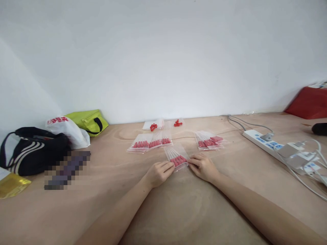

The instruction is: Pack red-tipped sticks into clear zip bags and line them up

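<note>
One black fabric bag [38, 153]. Left hand [159, 173] pinches near-left corner of one flat, clear plastic packet [175, 155] of red cylinders [178, 160] on the wood-grained table [199, 211]; right hand [203, 166] pinches right edge. One long, white plastic power strip [272, 146].

1. The bare left hand [158, 174] and bare right hand [203, 167] are pinching opposite sides of a clear plastic bag [175, 153] containing red cylindrical pieces [178, 160].
2. A long white plastic power strip [267, 145] is lying to the right.
</note>
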Available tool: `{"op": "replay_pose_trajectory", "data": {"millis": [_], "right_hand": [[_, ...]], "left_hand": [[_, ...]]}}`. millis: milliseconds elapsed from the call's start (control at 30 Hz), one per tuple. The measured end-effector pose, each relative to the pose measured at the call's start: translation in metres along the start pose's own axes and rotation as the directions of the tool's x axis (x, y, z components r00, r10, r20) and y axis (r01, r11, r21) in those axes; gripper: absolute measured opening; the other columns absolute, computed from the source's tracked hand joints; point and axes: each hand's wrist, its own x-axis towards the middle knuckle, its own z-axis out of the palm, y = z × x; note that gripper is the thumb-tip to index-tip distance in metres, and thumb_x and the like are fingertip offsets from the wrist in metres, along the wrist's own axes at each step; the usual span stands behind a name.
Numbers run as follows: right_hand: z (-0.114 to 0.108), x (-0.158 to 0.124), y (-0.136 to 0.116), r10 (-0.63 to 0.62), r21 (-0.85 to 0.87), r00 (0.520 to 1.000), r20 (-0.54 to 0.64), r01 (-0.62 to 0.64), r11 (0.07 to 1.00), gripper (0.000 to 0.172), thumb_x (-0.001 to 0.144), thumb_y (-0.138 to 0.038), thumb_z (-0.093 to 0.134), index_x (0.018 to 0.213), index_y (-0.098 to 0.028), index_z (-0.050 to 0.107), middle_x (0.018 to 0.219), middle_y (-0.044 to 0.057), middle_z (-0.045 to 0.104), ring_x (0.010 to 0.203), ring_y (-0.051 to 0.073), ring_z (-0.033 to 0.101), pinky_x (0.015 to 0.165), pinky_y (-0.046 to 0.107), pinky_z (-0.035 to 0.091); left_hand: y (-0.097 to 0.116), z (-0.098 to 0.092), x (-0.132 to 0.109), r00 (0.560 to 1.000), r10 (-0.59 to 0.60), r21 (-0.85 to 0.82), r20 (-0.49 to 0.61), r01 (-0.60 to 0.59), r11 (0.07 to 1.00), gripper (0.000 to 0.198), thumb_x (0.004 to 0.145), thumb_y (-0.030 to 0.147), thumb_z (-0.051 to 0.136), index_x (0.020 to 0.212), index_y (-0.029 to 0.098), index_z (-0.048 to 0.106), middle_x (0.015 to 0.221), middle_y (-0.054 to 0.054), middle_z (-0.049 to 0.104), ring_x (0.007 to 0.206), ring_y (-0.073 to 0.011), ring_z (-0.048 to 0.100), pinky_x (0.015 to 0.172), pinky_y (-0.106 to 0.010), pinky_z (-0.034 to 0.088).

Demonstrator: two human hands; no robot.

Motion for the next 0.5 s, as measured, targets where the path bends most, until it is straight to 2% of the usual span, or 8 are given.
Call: {"op": "replay_pose_trajectory", "data": {"millis": [100,200,333,433,500], "right_hand": [[0.0045,-0.0003,-0.0032,-0.016,0.053,0.997,-0.079,0.02,0.998,0.022,0.081,-0.016,0.043,0.092,-0.019,0.061,0.083,0.004,0.062,0.072,0.012,0.058,0.065,0.023,0.047],[0.0043,-0.0002,-0.0044,-0.031,0.154,0.988,-0.149,0.055,0.987,0.024,0.082,-0.015,0.041,0.099,-0.019,0.059,0.09,0.006,0.062,0.077,0.012,0.059,0.067,0.023,0.049],[0.0,0.0006,-0.0024,-0.074,0.261,0.985,-0.159,0.114,0.959,0.026,0.081,-0.02,0.047,0.106,-0.019,0.055,0.095,0.007,0.06,0.081,0.012,0.059,0.067,0.023,0.051],[0.0009,0.0012,-0.0008,-0.131,0.218,0.976,-0.172,0.168,0.961,0.028,0.082,-0.018,0.045,0.109,-0.019,0.053,0.096,0.008,0.06,0.084,0.013,0.059,0.069,0.024,0.051],[0.0033,0.0013,-0.0001,-0.175,0.133,0.968,-0.18,0.2,0.971,0.028,0.084,-0.016,0.041,0.11,-0.019,0.052,0.095,0.007,0.06,0.083,0.012,0.059,0.069,0.023,0.051]], "left_hand": [[-0.002,0.0015,-0.0007,1.0,0.028,0.019,-0.006,-0.028,0.999,0.018,0.083,0.011,0.043,0.09,0.014,0.059,0.09,-0.005,0.066,0.077,-0.013,0.062,0.064,-0.024,0.053],[-0.0035,0.0019,-0.0021,0.999,0.029,0.004,-0.025,-0.029,1.0,0.02,0.083,0.01,0.042,0.09,0.015,0.059,0.09,-0.004,0.066,0.076,-0.0127,0.063,0.062,-0.023,0.053],[-0.0049,0.0007,-0.0039,0.994,-0.01,-0.027,-0.106,0.007,1.0,0.016,0.08,0.008,0.045,0.087,0.013,0.059,0.085,-0.004,0.067,0.075,-0.0133,0.063,0.061,-0.023,0.053],[-0.0051,-0.0019,-0.0025,0.994,-0.026,-0.03,-0.108,0.023,0.999,0.014,0.08,0.008,0.046,0.084,0.013,0.059,0.083,-0.004,0.067,0.075,-0.0136,0.063,0.06,-0.023,0.053],[-0.0049,-0.0035,-0.0001,0.997,-0.031,-0.033,-0.077,0.028,0.999,0.014,0.08,0.01,0.047,0.086,0.014,0.059,0.086,-0.004,0.066,0.08,-0.0142,0.062,0.067,-0.024,0.054]]}}
